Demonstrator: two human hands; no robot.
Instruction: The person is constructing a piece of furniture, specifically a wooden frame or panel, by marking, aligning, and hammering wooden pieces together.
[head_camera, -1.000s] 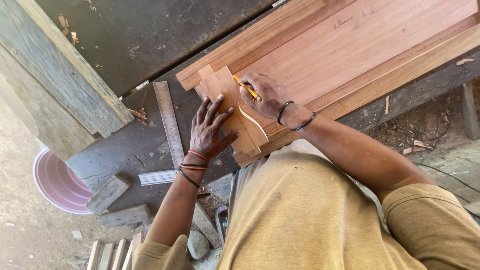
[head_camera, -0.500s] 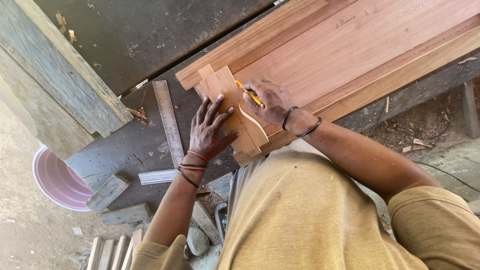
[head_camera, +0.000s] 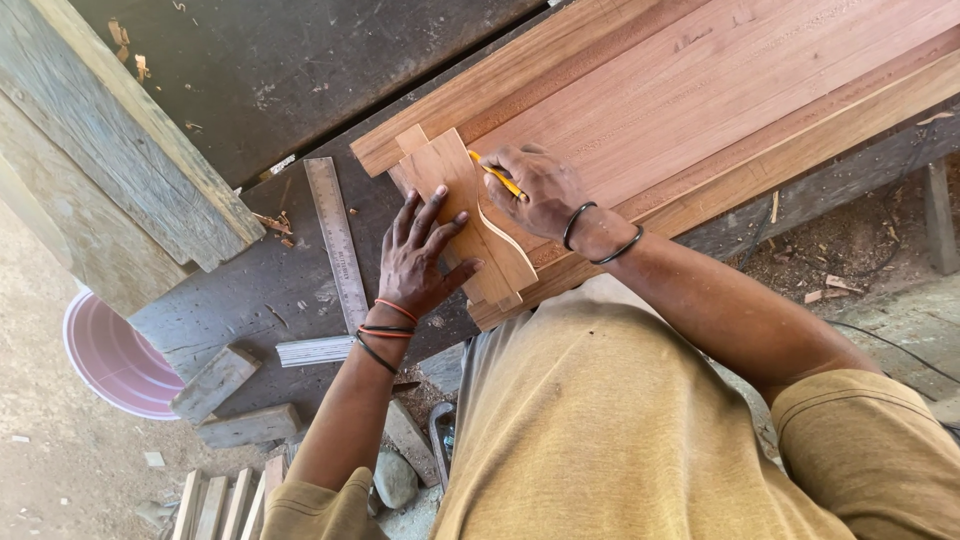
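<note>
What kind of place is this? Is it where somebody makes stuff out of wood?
Most likely a small woodworking shop, partly outdoors. The left hand presses a curved wooden template onto a reddish wooden panel while the right hand holds a yellow pencil. A steel ruler and wood offcuts lie nearby.

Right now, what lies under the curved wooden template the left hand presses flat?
The curved wooden template rests on the reddish wooden panel, overlapping its near corner. The left hand and the template hide the surface beneath; the right hand holds a yellow pencil at its edge.

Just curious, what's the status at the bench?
Left hand flat on template. Right hand holds pencil at its edge, on board. Ruler lies clear.
</note>
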